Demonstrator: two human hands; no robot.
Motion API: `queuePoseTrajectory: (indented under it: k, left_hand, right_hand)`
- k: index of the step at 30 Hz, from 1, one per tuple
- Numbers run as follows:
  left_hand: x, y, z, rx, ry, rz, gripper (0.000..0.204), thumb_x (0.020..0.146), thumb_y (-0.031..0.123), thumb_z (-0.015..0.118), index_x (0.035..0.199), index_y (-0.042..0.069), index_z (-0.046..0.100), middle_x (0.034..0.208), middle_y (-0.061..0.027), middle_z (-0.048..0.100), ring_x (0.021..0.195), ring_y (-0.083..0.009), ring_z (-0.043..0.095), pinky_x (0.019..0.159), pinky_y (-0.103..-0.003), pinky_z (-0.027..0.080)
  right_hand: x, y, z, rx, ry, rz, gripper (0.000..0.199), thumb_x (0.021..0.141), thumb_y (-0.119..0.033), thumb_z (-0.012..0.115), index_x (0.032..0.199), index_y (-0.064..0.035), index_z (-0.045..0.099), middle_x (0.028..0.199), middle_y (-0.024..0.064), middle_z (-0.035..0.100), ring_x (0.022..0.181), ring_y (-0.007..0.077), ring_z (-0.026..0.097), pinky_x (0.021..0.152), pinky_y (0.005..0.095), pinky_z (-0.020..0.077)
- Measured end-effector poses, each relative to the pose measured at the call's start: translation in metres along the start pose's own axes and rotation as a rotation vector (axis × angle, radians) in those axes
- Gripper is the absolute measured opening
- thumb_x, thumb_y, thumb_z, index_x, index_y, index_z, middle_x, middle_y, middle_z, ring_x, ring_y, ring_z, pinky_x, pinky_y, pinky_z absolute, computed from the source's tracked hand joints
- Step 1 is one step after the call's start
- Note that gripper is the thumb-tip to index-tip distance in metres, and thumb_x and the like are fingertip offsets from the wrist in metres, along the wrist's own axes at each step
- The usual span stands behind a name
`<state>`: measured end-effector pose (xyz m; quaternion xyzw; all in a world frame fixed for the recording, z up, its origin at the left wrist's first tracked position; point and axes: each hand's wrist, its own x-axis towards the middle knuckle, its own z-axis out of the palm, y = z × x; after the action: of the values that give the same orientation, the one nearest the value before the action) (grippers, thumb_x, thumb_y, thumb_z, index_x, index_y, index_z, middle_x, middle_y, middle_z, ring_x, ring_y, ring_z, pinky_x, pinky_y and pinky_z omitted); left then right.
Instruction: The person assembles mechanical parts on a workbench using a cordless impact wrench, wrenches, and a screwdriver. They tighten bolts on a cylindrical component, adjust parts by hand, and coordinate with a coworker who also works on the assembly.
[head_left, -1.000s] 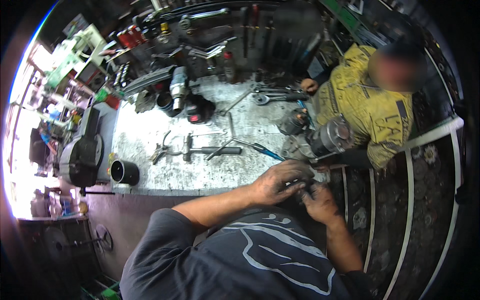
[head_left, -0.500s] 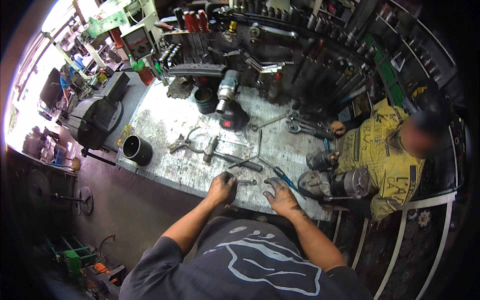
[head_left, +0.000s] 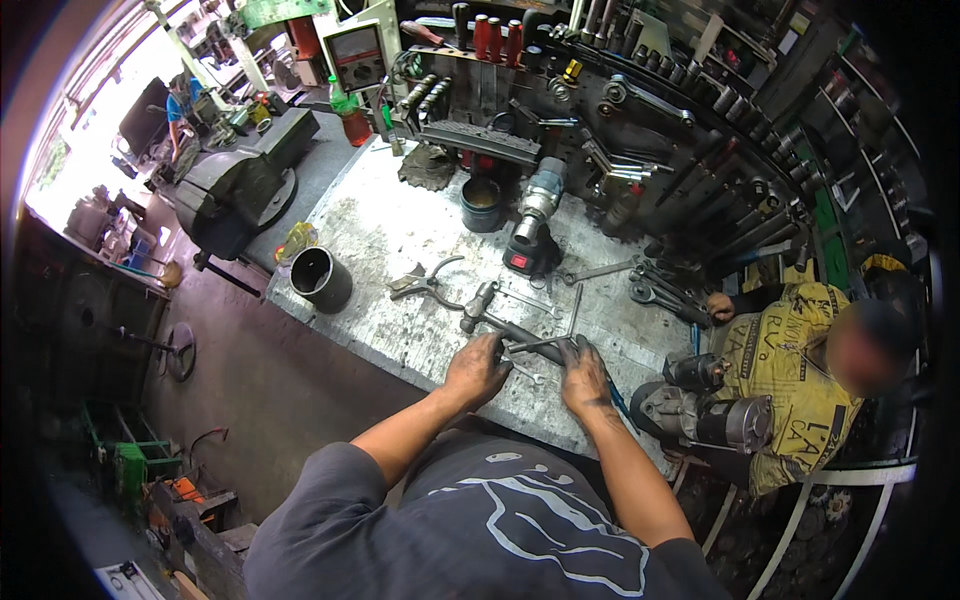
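Fingers of the left hand [head_left: 477, 369] are curling down over the near end of a dark metal bar [head_left: 528, 337], so what lies under the palm is hidden; whether they are clamping it or only pressing on it I cannot tell. Just right of the bar, the right hand [head_left: 586, 376] is resting with its fingertips on the bar's far end and on a thin rod beside it, fingers half bent, and its grip is equally hard to make out. Grime is darkening both hands.

Under the bar, the workbench [head_left: 380, 240] is showing a scratched, dull grey metal top, stained with oil. Beyond the bar, a hammer [head_left: 478, 305] with a steel head, a pair of pliers [head_left: 425, 283] and a cordless impact driver [head_left: 534, 222] are lying among wrenches. Left of the bar, a black cylindrical cup [head_left: 320, 279] is standing at the bench edge, and farther left a heavy cast vise [head_left: 232, 190] is bulging in the fisheye bend. Right of the bar, a co-worker in a yellow printed shirt [head_left: 790, 380] is sitting over a ribbed starter motor [head_left: 705, 415], partly cut off by the dark rim.
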<state>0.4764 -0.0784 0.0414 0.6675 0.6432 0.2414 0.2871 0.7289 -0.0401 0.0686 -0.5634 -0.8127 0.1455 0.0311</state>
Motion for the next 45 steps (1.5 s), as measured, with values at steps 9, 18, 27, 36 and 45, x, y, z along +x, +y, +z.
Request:
queuePoseTrajectory:
  k: [9, 18, 27, 36, 45]
  left_hand:
    - [0.024, 0.021, -0.015, -0.086, 0.158, 0.259, 0.034, 0.092, 0.025, 0.080, 0.118, 0.005, 0.070, 0.105, -0.0178, 0.075, 0.102, -0.0408, 0.072, 0.087, -0.052, 0.057]
    - [0.029, 0.028, -0.017, -0.174, 0.039, 0.451, 0.033, 0.092, 0.020, 0.079, 0.117, 0.001, 0.071, 0.111, -0.0201, 0.074, 0.106, -0.0417, 0.071, 0.094, -0.049, 0.058]
    - [0.004, -0.022, 0.005, -0.045, -0.081, 0.467, 0.030, 0.092, 0.016, 0.072, 0.121, 0.008, 0.071, 0.104, -0.0164, 0.069, 0.102, -0.0404, 0.067, 0.090, -0.049, 0.057]
    - [0.143, 0.084, -0.115, -0.318, 0.352, -0.123, 0.105, 0.093, 0.057, 0.078, 0.165, -0.002, 0.029, 0.143, -0.0342, 0.063, 0.130, -0.0499, 0.064, 0.112, -0.052, 0.049]
    - [0.137, 0.056, -0.088, -0.426, 0.209, 0.124, 0.079, 0.104, 0.028, 0.070, 0.168, 0.005, 0.032, 0.156, -0.0335, 0.054, 0.146, -0.0444, 0.054, 0.119, -0.047, 0.044]
  right_hand:
    - [0.025, -0.003, 0.003, 0.159, -0.030, 0.205, 0.043, 0.093, -0.007, 0.070, 0.136, -0.0118, 0.067, 0.126, 0.0230, 0.062, 0.124, 0.0447, 0.061, 0.106, 0.0514, 0.0527]
    - [0.016, 0.005, 0.005, 0.230, 0.250, 0.180, 0.026, 0.089, -0.012, 0.079, 0.113, -0.0051, 0.069, 0.113, 0.0204, 0.064, 0.108, 0.0435, 0.064, 0.095, 0.0511, 0.0531]
    - [0.009, 0.007, 0.031, 0.144, 0.287, 0.100, 0.024, 0.090, -0.012, 0.074, 0.113, -0.0066, 0.071, 0.114, 0.0212, 0.065, 0.109, 0.0442, 0.065, 0.095, 0.0513, 0.0538]
    - [0.007, -0.001, 0.008, 0.179, 0.202, 0.085, 0.071, 0.091, -0.013, 0.072, 0.158, -0.0091, 0.049, 0.162, 0.0283, 0.037, 0.150, 0.0486, 0.039, 0.124, 0.0510, 0.0398]
    - [0.066, -0.017, -0.008, 0.507, 0.295, 0.108, 0.089, 0.087, -0.012, 0.080, 0.164, -0.0072, 0.035, 0.165, 0.0276, 0.035, 0.153, 0.0489, 0.037, 0.129, 0.0479, 0.0348]
